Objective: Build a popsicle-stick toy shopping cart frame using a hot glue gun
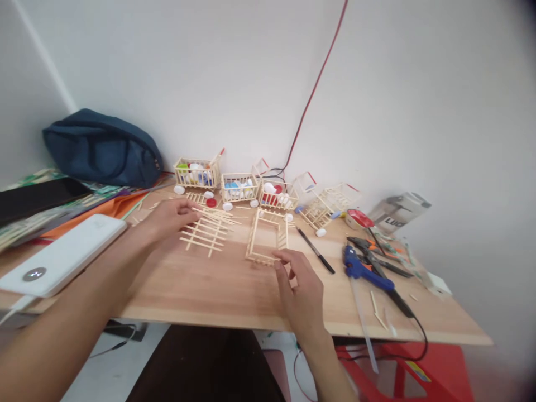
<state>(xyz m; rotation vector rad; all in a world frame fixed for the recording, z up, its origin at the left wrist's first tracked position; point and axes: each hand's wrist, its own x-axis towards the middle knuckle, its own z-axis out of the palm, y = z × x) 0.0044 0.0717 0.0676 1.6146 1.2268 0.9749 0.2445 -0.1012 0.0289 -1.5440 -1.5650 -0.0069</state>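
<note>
Table (234,296) — wooden, before white wall (251,72)

Over at the far left, a blue bag (103,148) slumps near the white wall (230,72), and just in front lies a dark, flat phone-like slab (39,199). Nearer still, here's a white power bank (67,251), its little display lit, white cable (20,304) plugged in! A red cord (317,84) runs down the wall; far right, a box lettered "LUCE" (400,212) tilts. Below the tabletop, a red stool (444,371)!
</note>
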